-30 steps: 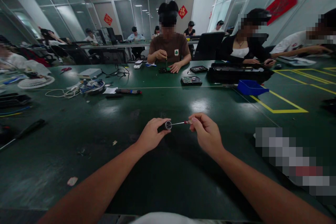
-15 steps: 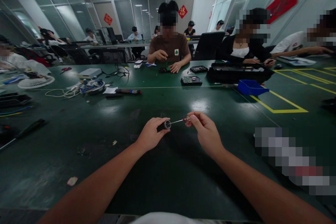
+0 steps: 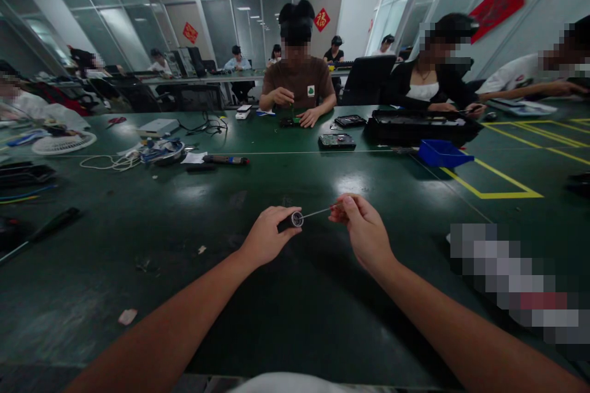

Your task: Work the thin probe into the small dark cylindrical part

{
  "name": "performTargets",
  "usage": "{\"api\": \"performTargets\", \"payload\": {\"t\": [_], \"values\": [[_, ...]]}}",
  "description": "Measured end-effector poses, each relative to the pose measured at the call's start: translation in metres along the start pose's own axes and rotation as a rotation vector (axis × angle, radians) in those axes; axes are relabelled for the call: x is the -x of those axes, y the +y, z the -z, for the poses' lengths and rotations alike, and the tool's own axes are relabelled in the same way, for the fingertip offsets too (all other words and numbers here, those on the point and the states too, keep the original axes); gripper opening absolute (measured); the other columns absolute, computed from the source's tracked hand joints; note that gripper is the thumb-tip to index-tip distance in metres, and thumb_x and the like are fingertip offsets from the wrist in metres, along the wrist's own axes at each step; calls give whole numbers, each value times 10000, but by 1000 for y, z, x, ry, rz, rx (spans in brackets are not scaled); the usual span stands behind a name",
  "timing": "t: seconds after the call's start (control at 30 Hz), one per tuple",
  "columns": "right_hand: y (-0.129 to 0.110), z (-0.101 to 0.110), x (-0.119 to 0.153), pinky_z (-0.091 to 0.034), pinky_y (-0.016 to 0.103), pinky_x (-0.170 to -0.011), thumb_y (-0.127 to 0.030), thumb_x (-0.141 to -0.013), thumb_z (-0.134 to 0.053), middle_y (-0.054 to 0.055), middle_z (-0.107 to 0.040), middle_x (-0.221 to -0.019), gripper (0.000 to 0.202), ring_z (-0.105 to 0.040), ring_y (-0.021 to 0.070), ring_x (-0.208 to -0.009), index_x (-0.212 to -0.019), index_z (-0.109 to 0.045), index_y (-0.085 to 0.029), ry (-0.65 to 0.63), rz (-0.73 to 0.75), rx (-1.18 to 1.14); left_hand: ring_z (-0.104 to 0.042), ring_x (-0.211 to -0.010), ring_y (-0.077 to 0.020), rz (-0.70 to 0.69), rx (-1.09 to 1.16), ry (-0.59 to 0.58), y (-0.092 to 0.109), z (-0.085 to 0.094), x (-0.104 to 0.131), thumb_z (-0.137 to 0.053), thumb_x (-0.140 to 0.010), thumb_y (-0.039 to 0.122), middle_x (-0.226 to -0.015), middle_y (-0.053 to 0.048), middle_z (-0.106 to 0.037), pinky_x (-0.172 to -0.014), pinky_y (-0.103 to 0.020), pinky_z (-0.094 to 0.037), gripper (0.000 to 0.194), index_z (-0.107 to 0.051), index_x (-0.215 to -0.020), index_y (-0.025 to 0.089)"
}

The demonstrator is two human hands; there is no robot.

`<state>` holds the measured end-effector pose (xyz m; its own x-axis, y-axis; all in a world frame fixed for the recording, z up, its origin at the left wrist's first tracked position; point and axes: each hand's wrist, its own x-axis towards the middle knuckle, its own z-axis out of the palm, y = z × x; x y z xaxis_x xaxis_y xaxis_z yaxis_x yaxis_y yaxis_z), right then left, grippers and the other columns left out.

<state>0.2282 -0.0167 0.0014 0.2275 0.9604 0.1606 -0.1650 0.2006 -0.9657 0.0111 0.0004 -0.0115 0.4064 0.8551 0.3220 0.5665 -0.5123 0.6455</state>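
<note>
Black cyl. part [image 3: 292,221], pale ring at its open end, internals too small to resolve, held above green counter [image 3: 258,178] betw. L hand's [image 3: 270,234] slightly parted fingers. R hand's [image 3: 362,227] fingers, closed on screwdriver [image 3: 316,213]; shaft meets the open end.

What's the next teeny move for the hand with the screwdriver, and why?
Maybe the right hand should gently lower the screwdriver handle while the left hand steadies the black tube. The thin shaft slants up from the tube's open end, so lining it up might help the tip sit straight. The tip itself is too small to see clearly.
</note>
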Motion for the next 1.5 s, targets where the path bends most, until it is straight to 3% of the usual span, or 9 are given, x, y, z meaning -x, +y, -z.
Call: {"api": "performTargets", "payload": {"t": [0.37, 0.47, 0.67, 0.8, 1.0, 1.1, 1.27, 1.33, 1.5], "values": [[-14, 1, 10, -513, 337, -672, -462, -908, -622, 31, -706, -790, 251, -646, 174, -688, -918, -659, -214, -95, 157, 254, -605, -1117, -237, 23, -42, -26, 5, 4, 0, -736, -872, 223, -1191, -44, -707, -1037, -449, -448, 444, -638, -1304, 255], [-20, 4, 11, -451, 309, -569, -454, -872, -682, 4, -647, -628, 252, -594, 163, -572, -811, -680, -209, -124, 164, 435, -606, -1123, -240, 12, -42, -24, 4, 3, 0, -734, -871, 218, -1194, -46, -708, -1036, -449, -451, 434, -645, -1294, 253], [-18, 8, 13, -481, 324, -668, -323, -948, -551, 15, -703, -784, 155, -669, 191, -722, -1020, -657, -234, -230, 239, 482, -605, -1121, -244, 10, -51, -16, 2, 3, 0, -727, -872, 203, -1193, -51, -708, -1030, -453, -453, 431, -645, -1292, 259], [-16, 7, 13, -416, 306, -584, -404, -983, -514, -14, -606, -646, 237, -580, 167, -599, -911, -665, -236, -229, 237, 542, -609, -1108, -234, 3, -52, -24, 2, 3, 0, -736, -863, 189, -1181, -47, -711, -1030, -443, -452, 432, -651, -1282, 249], [-7, 3, 9, -500, 328, -718, -402, -919, -616, 18, -691, -866, 183, -634, 183, -764, -1014, -634, -247, -123, 148, 230, -605, -1107, -235, 9, -63, -18, 2, 3, -1, -733, -873, 213, -1177, -49, -708, -1029, -440, -452, 439, -640, -1301, 246], [-4, 2, 3, -525, 357, -772, -455, -864, -679, 27, -693, -849, 241, -642, 187, -772, -950, -666, -230, -87, 44, 79, -603, -1118, -234, -7, -50, -12, 1, 3, 0, -726, -880, 220, -1189, -50, -703, -1033, -440, -451, 440, -632, -1309, 249], [-6, 2, -4, -550, 368, -711, -500, -802, -720, -8, -603, -647, 300, -576, 158, -602, -803, -649, -209, -109, -290, -225, -595, -1154, -238, -50, -23, -11, 0, 1, 0, -734, -875, 224, -1224, -55, -694, -1059, -451, -434, 443, -630, -1305, 254], [-6, 2, -4, -550, 362, -695, -494, -808, -716, -14, -596, -636, 291, -574, 156, -594, -809, -641, -212, -116, -281, -230, -597, -1146, -239, -48, -24, -13, 0, 0, 0, -738, -872, 229, -1213, -54, -696, -1058, -453, -433, 445, -629, -1303, 254], [-4, 0, 0, -557, 352, -702, -519, -851, -672, 7, -661, -789, 293, -639, 172, -701, -897, -636, -232, -8, -45, -36, -589, -1157, -243, -6, -23, 2, 1, 2, 0, -717, -888, 234, -1213, -53, -693, -1060, -460, -430, 434, -625, -1311, 263]]}}
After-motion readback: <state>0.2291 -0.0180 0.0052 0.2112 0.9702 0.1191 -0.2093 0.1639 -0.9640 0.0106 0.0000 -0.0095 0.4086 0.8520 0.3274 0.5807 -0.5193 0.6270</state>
